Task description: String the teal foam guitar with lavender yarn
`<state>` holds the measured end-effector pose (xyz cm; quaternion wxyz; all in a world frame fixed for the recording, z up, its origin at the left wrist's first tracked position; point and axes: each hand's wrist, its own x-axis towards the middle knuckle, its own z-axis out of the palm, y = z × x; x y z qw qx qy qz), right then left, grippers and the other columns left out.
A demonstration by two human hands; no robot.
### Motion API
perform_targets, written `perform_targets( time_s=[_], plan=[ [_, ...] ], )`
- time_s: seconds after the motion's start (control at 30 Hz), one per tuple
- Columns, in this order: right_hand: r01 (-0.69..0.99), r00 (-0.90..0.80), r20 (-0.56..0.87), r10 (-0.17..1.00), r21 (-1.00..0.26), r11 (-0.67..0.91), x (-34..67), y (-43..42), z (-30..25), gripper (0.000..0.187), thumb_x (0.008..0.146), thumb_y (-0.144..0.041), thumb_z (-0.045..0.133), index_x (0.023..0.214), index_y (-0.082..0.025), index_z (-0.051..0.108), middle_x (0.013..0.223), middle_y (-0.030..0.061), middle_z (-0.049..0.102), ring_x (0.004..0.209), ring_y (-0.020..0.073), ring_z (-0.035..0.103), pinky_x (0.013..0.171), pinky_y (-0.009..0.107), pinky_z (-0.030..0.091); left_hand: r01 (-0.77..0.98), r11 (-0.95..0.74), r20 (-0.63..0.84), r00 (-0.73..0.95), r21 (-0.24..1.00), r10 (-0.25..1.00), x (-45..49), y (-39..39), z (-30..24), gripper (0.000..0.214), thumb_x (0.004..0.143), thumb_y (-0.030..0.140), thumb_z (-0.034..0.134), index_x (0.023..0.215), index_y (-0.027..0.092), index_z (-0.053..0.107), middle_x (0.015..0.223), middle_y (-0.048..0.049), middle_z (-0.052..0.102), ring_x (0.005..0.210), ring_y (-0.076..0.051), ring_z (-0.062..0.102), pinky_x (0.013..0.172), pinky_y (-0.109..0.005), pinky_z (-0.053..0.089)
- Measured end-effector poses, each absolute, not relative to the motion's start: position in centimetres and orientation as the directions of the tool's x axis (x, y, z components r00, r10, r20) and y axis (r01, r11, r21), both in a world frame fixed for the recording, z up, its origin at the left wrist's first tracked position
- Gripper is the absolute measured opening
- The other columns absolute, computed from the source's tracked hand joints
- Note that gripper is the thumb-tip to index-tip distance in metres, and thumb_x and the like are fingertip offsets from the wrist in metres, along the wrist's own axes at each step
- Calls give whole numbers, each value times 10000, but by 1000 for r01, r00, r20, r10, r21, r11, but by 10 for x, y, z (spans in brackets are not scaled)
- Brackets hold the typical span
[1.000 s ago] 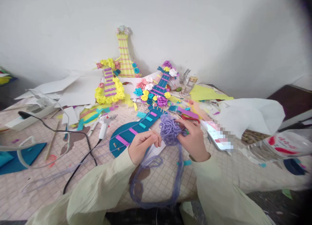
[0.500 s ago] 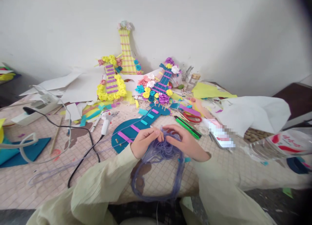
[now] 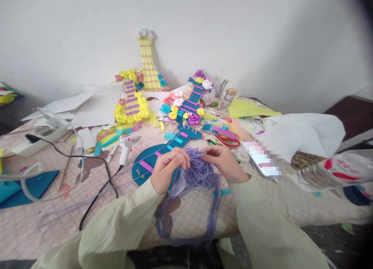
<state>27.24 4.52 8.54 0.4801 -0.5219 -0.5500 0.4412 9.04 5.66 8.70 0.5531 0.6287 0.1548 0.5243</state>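
A tangled bundle of purple yarn [image 3: 201,173] hangs between my hands, its long loop drooping toward the table's front edge. My left hand [image 3: 169,166] pinches yarn at the bundle's left side, fingers curled closed. On the other side, my right hand [image 3: 223,162] has thumb and fingertips closed on strands at the top right. Behind my left hand lies a blue guitar-shaped cutout [image 3: 151,156] with pink and teal strips across it and small pegs at its head. A loose purple strand runs over it and off to the left.
A white glue gun [image 3: 125,150] with a black cord lies left of the cutout. Red-handled scissors [image 3: 229,141], a phone [image 3: 264,162] and a plastic bottle [image 3: 335,172] are on the right. Flower-trimmed paper guitars [image 3: 192,100] lean at the back. A power strip [image 3: 40,138] sits at left.
My hands have drawn slightly apart, and more of the yarn bundle shows between them. My right hand now covers most of the green marker. The view has shifted a little.
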Motion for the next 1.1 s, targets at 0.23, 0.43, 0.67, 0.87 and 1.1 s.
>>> perform_targets(
  time_s=[0.23, 0.43, 0.67, 0.87, 1.1],
  plan=[
    [-55, 452, 101, 886, -988, 141, 289, 60, 82, 136, 629, -268, 639, 692, -162, 581, 551, -30, 561, 480, 93, 505, 431, 213, 378, -500, -371, 547, 267, 782, 794, 99, 60, 94, 353, 831, 207, 435, 481, 167, 458, 510, -21, 471, 652, -162, 461, 719, -330, 357],
    [-506, 324, -97, 941, -858, 85, 323, 75, 88, 163, 677, -171, 537, 581, -191, 407, 506, -61, 429, 480, 69, 454, 517, 220, 435, -640, -199, 402, 189, 743, 896, 101, 73, 92, 345, 779, 233, 469, 449, 172, 392, 460, 12, 361, 603, -145, 423, 715, -332, 399],
    [-276, 286, 29, 958, -955, 111, 355, 78, 94, 67, 646, -155, 485, 636, -211, 451, 442, -69, 305, 394, 88, 321, 430, 244, 349, -651, -66, 285, 238, 756, 929, 102, 78, 90, 324, 767, 253, 505, 467, 166, 417, 492, 20, 372, 605, -132, 419, 624, -294, 430],
    [562, 139, 440, 887, -772, 296, 308, 72, 96, 262, 688, -238, 552, 948, -207, 570, 1020, 46, 588, 877, 175, 535, 747, 312, 432, -478, -58, 280, 407, 876, 870, 108, 79, 83, 309, 793, 285, 508, 516, 147, 505, 576, -17, 506, 623, -145, 495, 665, -310, 414],
    [634, -452, 107, 886, -660, 403, 266, 69, 101, 165, 772, -316, 520, 826, -194, 618, 765, 2, 636, 673, 125, 552, 618, 239, 414, -420, -94, 290, 432, 903, 854, 103, 81, 81, 294, 821, 272, 490, 560, 144, 536, 628, -27, 546, 649, -139, 498, 669, -283, 378]
  ],
)
